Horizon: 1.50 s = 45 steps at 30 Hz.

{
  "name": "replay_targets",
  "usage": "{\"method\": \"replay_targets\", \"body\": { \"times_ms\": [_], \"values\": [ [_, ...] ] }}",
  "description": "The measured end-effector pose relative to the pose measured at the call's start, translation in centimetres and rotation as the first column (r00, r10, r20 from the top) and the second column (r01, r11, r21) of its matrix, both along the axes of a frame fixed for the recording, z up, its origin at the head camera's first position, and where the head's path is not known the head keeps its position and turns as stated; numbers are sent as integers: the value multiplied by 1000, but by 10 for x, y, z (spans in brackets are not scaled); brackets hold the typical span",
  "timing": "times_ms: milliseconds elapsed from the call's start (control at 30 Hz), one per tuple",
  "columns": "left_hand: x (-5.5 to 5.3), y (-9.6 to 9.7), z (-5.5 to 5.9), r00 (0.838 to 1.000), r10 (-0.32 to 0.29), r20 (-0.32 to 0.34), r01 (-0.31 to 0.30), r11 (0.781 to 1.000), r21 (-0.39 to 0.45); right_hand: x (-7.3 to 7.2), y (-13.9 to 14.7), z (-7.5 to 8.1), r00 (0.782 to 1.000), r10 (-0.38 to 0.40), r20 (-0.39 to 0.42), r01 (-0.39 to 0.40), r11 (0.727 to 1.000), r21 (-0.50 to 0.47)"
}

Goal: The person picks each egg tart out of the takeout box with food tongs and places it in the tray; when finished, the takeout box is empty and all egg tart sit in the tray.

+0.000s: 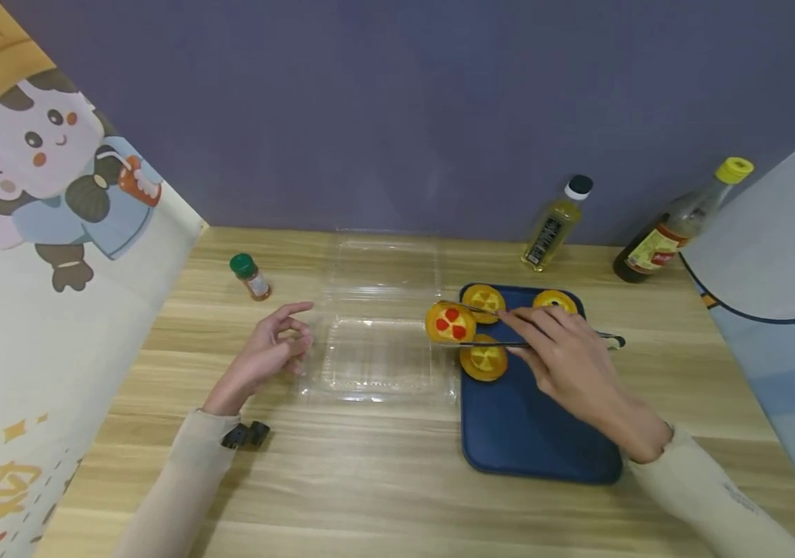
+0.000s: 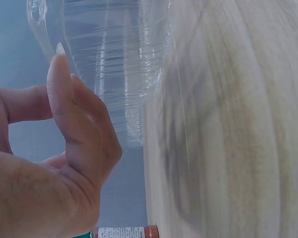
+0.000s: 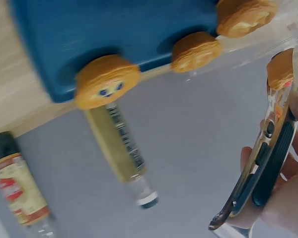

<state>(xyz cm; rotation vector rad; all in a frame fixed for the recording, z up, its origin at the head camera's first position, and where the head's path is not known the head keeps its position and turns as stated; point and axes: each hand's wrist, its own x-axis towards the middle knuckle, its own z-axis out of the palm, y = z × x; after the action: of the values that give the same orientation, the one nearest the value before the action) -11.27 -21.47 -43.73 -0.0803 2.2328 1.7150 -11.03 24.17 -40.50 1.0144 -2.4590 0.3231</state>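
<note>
My right hand [image 1: 565, 356] grips a pair of metal tongs [image 3: 270, 163] with dark grips. Between the tong tips is a tart [image 1: 450, 322] topped with red pieces, held up near the left edge of the blue tray [image 1: 537, 434]. On that tray sit two tarts with yellow wedge toppings, an upper tart [image 1: 483, 301] and a lower tart [image 1: 484, 359]. A tart with dark blue dots [image 3: 109, 82] is at the far right corner, partly behind the hand in the head view. My left hand [image 1: 265, 353] hovers with loosely bent fingers beside the clear plastic container [image 1: 380, 356], holding nothing.
The container's lid [image 1: 387, 263] lies open toward the wall. A small green-capped spice jar [image 1: 251, 277] stands at the left. An oil bottle [image 1: 554, 229] and a dark sauce bottle [image 1: 672, 229] with a yellow cap stand behind the tray, near the wall.
</note>
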Motion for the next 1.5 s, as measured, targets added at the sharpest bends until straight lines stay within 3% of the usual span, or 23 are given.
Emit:
{"method": "replay_targets", "body": {
  "times_ms": [300,533,767,1067,1500],
  "values": [
    [1,0,3,1000,12,0,-12,1000,-19,12,45,-2,994,-107,-15,106,993,-48],
    [1,0,2,1000,9,2,-9,1000,-18,25,86,-5,984,-178,-12,178,984,1],
    [3,-1,3,1000,7,8,-7,1000,-5,36,115,-15,963,-265,42,264,964,14],
    [6,-3,5,1000,-11,-5,11,1000,-14,48,134,-26,955,-287,71,288,958,2],
    [8,4,2,998,54,-20,-55,998,-29,58,141,-44,949,-279,145,279,960,17]
  ]
}}
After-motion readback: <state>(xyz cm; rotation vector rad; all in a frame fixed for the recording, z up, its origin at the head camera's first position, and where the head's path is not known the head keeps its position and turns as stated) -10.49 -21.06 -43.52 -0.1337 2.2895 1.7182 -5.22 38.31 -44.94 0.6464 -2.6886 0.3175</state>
